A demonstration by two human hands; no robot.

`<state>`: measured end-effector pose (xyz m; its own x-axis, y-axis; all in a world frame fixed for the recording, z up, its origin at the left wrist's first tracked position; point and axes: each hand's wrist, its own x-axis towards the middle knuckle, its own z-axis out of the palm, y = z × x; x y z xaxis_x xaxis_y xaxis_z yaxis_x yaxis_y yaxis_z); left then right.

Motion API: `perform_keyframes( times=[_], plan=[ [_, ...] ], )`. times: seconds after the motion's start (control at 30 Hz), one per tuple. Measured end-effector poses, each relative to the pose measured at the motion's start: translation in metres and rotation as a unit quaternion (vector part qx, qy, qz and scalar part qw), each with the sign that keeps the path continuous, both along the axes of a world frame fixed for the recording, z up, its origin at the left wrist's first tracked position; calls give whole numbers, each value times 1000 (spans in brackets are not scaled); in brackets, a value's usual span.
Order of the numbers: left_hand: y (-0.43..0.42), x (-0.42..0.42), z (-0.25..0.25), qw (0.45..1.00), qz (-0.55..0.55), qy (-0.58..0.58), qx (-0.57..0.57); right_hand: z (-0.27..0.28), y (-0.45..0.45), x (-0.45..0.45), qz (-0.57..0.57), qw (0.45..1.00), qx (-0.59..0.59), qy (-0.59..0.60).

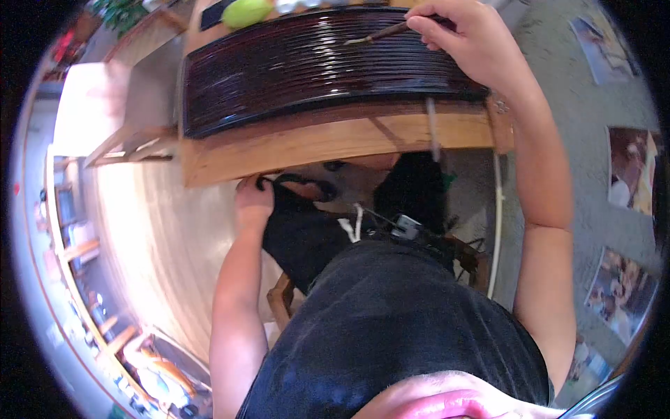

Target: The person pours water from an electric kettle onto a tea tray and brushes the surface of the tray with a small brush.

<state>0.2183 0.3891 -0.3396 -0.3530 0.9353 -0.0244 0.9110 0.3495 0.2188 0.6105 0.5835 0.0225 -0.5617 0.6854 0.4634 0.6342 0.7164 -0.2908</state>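
Observation:
My right hand (464, 35) is closed around a slim tool with a dark handle (391, 31) and a narrow pale tip. The tip points left, over a long, glossy, dark panel (258, 84) with many fine ridges; I cannot tell whether it touches. This panel lies on a wooden table (293, 150). Below the table's front edge, my left hand (255, 199) is down beside my black-clothed leg (296, 227). Its fingers are mostly hidden, and a black curved strap-like thing (300, 183) shows beside it.
A yellow-green object (246, 12) lies behind the panel. At left stand a grey-brown box-like piece (150, 91) and a bright white surface (87, 105). Several pictures (631, 167) are on the grey surface at right. A blurred pale strip (433, 129) hangs before the table.

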Motion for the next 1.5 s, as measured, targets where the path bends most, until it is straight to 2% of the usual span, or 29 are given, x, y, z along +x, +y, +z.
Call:
perform_keyframes(
  times=[0.07,0.13,0.23,0.33,0.4,0.7,0.83,1.0,1.1,1.23,1.27,1.3,1.4,1.47,1.5],
  plan=[
    [2,7,20,1000,5,-25,-2,-12,15,-41,62,998,29,-1],
    [0,2,7,1000,9,1,-16,-23,17,-84,50,987,-148,29],
    [4,10,28,997,30,-31,-62,-43,25,-136,91,988,-123,33],
    [1,9,20,995,44,-39,-75,-57,28,-182,128,983,-123,35],
    [3,12,25,995,51,-45,-78,-64,29,-201,113,983,-139,51],
    [5,18,44,992,60,-58,-97,-75,27,-231,139,983,-109,55],
    [4,16,35,994,51,-35,-90,-70,27,-206,112,984,-138,18],
    [3,14,28,994,42,-43,-92,-57,25,-136,93,988,-120,2],
    [4,10,20,996,19,-35,-81,-51,21,-87,6,983,-180,-25],
    [2,9,19,999,6,-12,-52,-45,14,-16,-44,984,-170,-37],
    [4,16,35,996,22,-45,-69,-43,12,1,-59,985,-158,-41],
    [4,19,36,997,24,-14,-71,-42,11,17,-70,986,-147,-45],
    [1,13,23,998,31,-5,-62,-61,14,74,-129,975,-181,-20],
    [2,7,15,998,15,-4,-57,-55,10,100,-165,967,-192,-17],
    [2,6,12,998,9,-1,-55,-55,14,117,-180,963,-193,-47]
  ],
)
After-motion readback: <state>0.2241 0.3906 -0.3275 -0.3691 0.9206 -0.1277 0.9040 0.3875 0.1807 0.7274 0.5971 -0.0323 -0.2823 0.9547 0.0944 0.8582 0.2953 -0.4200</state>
